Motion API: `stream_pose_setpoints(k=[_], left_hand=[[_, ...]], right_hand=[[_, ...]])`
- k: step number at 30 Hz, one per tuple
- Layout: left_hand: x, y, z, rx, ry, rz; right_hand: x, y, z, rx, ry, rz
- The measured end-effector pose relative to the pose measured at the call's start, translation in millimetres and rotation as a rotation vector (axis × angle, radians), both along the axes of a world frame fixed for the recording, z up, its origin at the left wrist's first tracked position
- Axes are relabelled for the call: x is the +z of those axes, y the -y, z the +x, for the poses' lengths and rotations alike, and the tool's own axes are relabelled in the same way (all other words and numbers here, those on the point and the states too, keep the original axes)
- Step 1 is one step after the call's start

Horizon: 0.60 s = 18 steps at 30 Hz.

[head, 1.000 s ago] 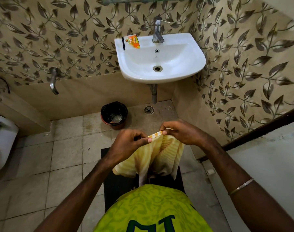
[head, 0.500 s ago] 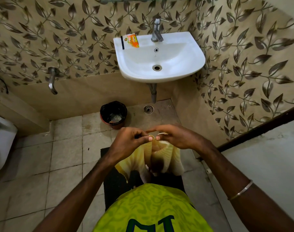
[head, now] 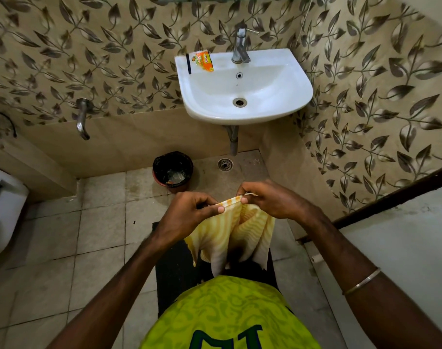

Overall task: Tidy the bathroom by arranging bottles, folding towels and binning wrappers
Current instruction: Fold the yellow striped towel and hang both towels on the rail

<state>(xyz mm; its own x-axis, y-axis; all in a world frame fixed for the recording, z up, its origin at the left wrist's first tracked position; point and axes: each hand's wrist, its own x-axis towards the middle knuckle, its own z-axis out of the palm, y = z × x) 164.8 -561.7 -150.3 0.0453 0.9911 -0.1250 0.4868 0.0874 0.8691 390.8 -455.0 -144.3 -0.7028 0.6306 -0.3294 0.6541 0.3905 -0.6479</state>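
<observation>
A yellow striped towel (head: 230, 238) hangs in loose folds in front of my body, above a dark floor mat (head: 174, 270). My left hand (head: 189, 212) pinches its top edge on the left. My right hand (head: 267, 200) pinches the same edge on the right, a short gap from the left hand. An orange wrapper (head: 204, 61) lies on the back left ledge of the white sink (head: 285, 107), next to a thin black item (head: 189, 63). A black bin (head: 172, 170) with litter inside stands on the floor under the sink's left side.
A tap (head: 240, 46) stands at the back of the sink, with a drain pipe below. A wall tap (head: 82, 119) sticks out at left, and a white toilet (head: 3, 210) is at the far left. A floor drain (head: 225, 164) lies beside the bin. A dark door frame (head: 391, 197) runs along the right.
My hands came close together with the towel's top edge half a second ago, and have now moved slightly apart again, stretching a short span of the edge between them.
</observation>
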Motion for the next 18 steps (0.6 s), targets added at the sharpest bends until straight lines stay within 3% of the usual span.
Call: stream_pose_setpoints(k=[11, 16, 18], left_hand=[[0.7, 2.9, -15.2, 0.111, 0.07, -0.107], [3.5, -1.1, -7.1, 0.236, 0.213, -0.071], [5.8, -3.7, -2.3, 0.319, 0.334, -0.09]], right_hand=[[-5.7, -15.0, 20.4, -0.205, 0.0, 0.039], [-2.7, -7.1, 21.4, -0.401, -0.186, -0.029], [1.0, -1.8, 20.8, -0.492, -0.296, -0.156]])
